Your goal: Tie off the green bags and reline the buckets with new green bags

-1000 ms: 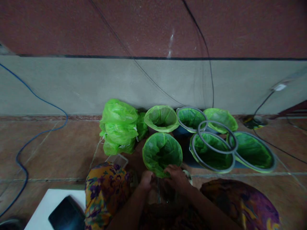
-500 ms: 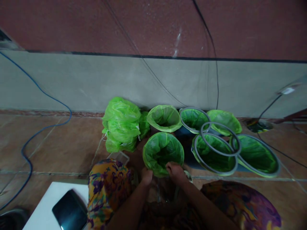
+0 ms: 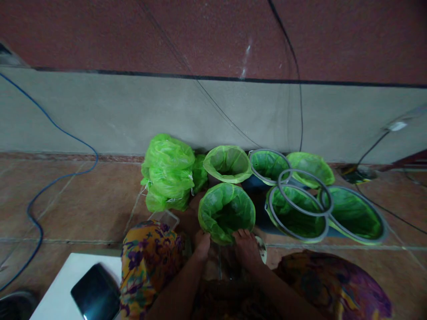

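A translucent green garbage bag (image 3: 227, 202) lines a round bin standing between my knees, its edge folded out over the rim. At the near left of that rim, my left hand (image 3: 202, 247) has its fingers closed on the bag's edge. My right hand (image 3: 247, 250) lies at the near right of the same rim, its fingers stretched out and touching the bag. Both thumbs are hard to make out. Behind it stands a bin with another green bag (image 3: 228, 162) folded over its rim.
Several bag-lined bins stand to the right, some with grey rings; one loose grey ring (image 3: 305, 191) lies across them. Tied green bundles (image 3: 168, 171) sit at the left by the wall. A white board (image 3: 60, 293) bears a dark tablet-like object (image 3: 96, 291). A blue cable (image 3: 36, 209) crosses the floor.
My right hand has gone from closed on the bag's edge to fingers laid out over it. My left hand stays at the near left rim.
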Demonstrator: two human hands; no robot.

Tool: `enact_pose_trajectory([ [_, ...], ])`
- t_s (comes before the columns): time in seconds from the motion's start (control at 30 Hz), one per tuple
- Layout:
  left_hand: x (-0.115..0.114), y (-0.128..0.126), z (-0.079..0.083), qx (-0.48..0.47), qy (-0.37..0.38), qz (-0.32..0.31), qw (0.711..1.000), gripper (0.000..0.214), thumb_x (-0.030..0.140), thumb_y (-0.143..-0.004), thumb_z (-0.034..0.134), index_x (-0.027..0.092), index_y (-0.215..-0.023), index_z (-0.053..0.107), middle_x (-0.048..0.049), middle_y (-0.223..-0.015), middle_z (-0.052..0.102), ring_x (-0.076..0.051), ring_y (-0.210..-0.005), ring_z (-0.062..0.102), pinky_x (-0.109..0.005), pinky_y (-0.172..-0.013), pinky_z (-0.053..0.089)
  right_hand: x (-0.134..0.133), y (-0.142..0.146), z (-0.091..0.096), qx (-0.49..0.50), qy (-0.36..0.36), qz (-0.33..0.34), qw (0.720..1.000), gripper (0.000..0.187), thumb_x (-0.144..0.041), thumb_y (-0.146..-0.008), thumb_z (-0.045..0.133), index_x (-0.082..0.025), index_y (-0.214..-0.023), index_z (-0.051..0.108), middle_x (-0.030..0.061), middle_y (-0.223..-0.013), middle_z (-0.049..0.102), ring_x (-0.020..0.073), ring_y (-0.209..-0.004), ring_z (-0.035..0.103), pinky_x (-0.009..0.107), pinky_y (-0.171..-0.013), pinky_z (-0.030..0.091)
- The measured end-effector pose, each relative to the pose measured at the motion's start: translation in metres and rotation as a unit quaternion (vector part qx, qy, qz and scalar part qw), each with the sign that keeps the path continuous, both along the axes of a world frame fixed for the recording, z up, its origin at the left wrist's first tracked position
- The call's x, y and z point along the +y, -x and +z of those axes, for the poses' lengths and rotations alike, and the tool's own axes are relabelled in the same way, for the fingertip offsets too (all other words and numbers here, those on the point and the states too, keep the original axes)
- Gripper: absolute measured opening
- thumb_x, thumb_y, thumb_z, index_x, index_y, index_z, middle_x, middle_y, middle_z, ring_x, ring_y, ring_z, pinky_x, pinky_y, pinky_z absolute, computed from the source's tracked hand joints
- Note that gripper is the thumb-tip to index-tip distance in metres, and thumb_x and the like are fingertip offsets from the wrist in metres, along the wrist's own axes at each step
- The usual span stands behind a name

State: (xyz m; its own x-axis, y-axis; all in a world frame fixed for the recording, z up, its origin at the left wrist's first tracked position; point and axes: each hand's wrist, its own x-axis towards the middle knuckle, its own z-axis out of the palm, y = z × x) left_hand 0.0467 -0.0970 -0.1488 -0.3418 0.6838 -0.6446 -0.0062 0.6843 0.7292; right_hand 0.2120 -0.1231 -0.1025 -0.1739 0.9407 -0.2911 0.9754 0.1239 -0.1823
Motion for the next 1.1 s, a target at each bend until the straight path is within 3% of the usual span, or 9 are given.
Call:
enact_pose_trajectory([
  [0.17,0.006,0.005,-0.011,0.011,-0.019,0.025,0.999,0.01,0.011,-0.064,0.057,0.013,-0.066,0.066,-0.0029,-0.062,0.065,-0.013,-0.055,0.059,-0.023,-0.053,0.044,0.015,-0.015,-0.003,-0.005,0.031,0.055,0.998,0.025,-0.009,-0.085,0.045,-0.018,-0.085,0.069,0.0111,-0.094,0.068,0.0253,-0.096,0.057,0.036,-0.081,0.035],
  [0.47,0.025,0.011,-0.014,0.046,-0.06,0.034,0.997,0.01,0.021,-0.067,0.061,0.013,-0.069,0.067,-0.0031,-0.065,0.067,-0.014,-0.062,0.062,-0.023,-0.06,0.045,0.031,-0.018,-0.028,0.031,0.1,-0.011,0.994,0.026,-0.021,-0.091,0.044,-0.02,-0.09,0.07,0.0076,-0.093,0.072,0.019,-0.088,0.063,0.028,-0.073,0.037],
  [0.63,0.032,0.011,-0.008,0.112,-0.063,0.041,0.991,0.005,0.019,-0.069,0.062,0.014,-0.069,0.062,-0.0024,-0.063,0.063,-0.017,-0.065,0.062,-0.028,-0.066,0.047,0.038,-0.02,-0.015,0.032,0.011,-0.074,0.997,0.026,-0.021,-0.091,0.043,-0.019,-0.097,0.069,0.0091,-0.099,0.07,0.0212,-0.095,0.061,0.03,-0.082,0.037],
  [0.77,0.037,0.011,0.01,0.176,-0.106,0.041,0.978,0.01,0.016,-0.076,0.054,0.015,-0.083,0.06,-0.0058,-0.083,0.065,-0.018,-0.082,0.062,-0.03,-0.079,0.047,0.031,-0.015,0.004,0.109,-0.07,-0.073,0.989,0.03,-0.02,-0.094,0.039,-0.019,-0.099,0.068,0.0089,-0.103,0.068,0.021,-0.099,0.058,0.03,-0.09,0.038],
  [0.9,0.032,0.002,0.03,0.198,-0.158,-0.052,0.966,0.008,0.015,-0.079,0.055,0.016,-0.085,0.061,-0.0042,-0.081,0.065,-0.016,-0.078,0.062,-0.027,-0.077,0.047,0.017,0.004,0.004,0.177,-0.059,-0.01,0.982,0.033,-0.018,-0.094,0.036,-0.019,-0.102,0.068,0.0082,-0.102,0.068,0.0197,-0.1,0.057,0.028,-0.092,0.041],
  [0.97,0.026,-0.005,0.033,0.201,-0.141,-0.098,0.964,0.01,0.012,-0.078,0.055,0.016,-0.086,0.061,-0.0045,-0.079,0.066,-0.015,-0.074,0.063,-0.026,-0.073,0.047,0.012,0.013,-0.003,0.189,-0.044,0.011,0.981,0.034,-0.015,-0.092,0.036,-0.017,-0.11,0.065,0.0089,-0.106,0.067,0.0198,-0.102,0.057,0.029,-0.094,0.041],
  [1.1,0.021,-0.019,0.029,0.173,-0.089,-0.123,0.973,0.019,0.007,-0.076,0.058,0.014,-0.094,0.06,-0.0059,-0.085,0.07,-0.014,-0.077,0.066,-0.022,-0.072,0.048,0.013,0.021,-0.02,0.167,0.005,0.012,0.986,0.041,-0.01,-0.086,0.041,-0.011,-0.123,0.059,0.0132,-0.116,0.066,0.0211,-0.107,0.058,0.03,-0.098,0.042],
])
